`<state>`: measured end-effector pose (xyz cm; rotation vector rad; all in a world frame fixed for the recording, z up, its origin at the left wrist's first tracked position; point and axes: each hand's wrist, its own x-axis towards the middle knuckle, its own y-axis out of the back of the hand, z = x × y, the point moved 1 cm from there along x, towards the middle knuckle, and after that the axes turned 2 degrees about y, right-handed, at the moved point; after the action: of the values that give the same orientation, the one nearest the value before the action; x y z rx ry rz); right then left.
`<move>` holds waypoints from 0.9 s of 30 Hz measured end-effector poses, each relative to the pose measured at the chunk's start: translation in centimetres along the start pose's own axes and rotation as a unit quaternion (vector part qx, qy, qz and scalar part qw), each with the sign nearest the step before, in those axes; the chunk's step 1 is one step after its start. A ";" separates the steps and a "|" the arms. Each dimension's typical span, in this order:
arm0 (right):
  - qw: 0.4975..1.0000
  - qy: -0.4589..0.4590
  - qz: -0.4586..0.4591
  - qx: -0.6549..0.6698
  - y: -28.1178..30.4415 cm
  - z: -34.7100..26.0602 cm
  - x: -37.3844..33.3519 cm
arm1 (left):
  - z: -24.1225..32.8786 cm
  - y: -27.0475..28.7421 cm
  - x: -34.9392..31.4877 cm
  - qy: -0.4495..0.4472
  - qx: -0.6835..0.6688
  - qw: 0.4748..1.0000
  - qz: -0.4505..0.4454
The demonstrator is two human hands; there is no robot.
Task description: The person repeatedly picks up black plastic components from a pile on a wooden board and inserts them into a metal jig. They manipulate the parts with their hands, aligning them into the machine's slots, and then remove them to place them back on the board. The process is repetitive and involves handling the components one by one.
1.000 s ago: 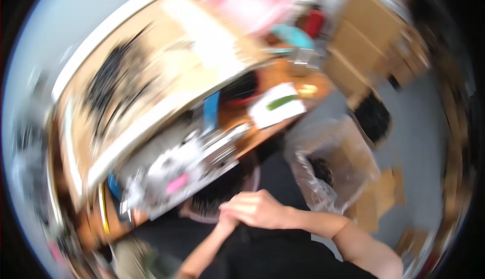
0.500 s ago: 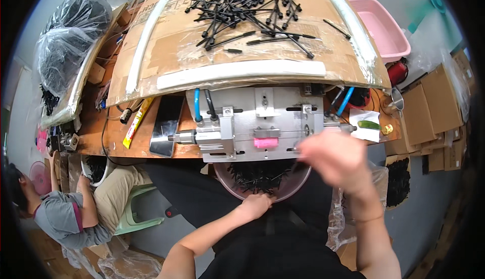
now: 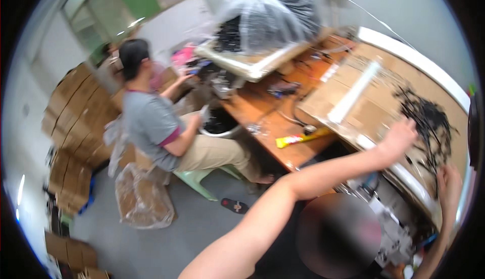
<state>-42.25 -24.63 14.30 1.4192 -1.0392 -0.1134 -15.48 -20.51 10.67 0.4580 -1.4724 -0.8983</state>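
A loose pile of thin black plastic sticks [image 3: 429, 117], some with a knobbed end, lies on the cardboard sheet [image 3: 348, 82]. My left hand [image 3: 400, 138] is over the pile's near left side, its arm stretched across from the lower edge. Motion smears its fingers, and whether they grip any sticks cannot be made out. By the pile's near end is my right hand [image 3: 448, 184], raised, its fingers apart beside the sticks. Below the sheet's front edge, the grey metal fixture [image 3: 389, 228] is partly visible and blurred.
Left of the sheet, a yellow packet [image 3: 303, 137] lies on the orange-brown table [image 3: 260, 109]. A plastic-covered black heap [image 3: 273, 18] stands at the back. A co-worker [image 3: 151, 122] sits on a green stool [image 3: 194, 185] beside a white bucket [image 3: 222, 133]. Cartons [image 3: 76, 112] stack far left.
My view has swung left. My left hand has gone from the basin of black sticks up to the pile on the cardboard; my right hand has moved from the fixture to the pile.
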 end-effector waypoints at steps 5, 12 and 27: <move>0.999 0.004 -0.018 0.034 0.5 -1.5 -0.7 | -0.8 1.5 -0.9 0.007 0.038 0.999 0.001; 0.999 0.015 -0.038 0.019 -0.7 0.6 0.2 | 0.1 0.6 0.0 0.007 0.077 0.995 0.058; 0.993 0.111 0.027 0.033 0.5 -1.7 1.2 | 0.8 6.2 -2.3 -0.078 -0.027 0.996 -0.025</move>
<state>-40.74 -24.01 15.66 1.4254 -0.9035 0.1175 -14.53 -14.77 13.92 0.3927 -1.5800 -1.0312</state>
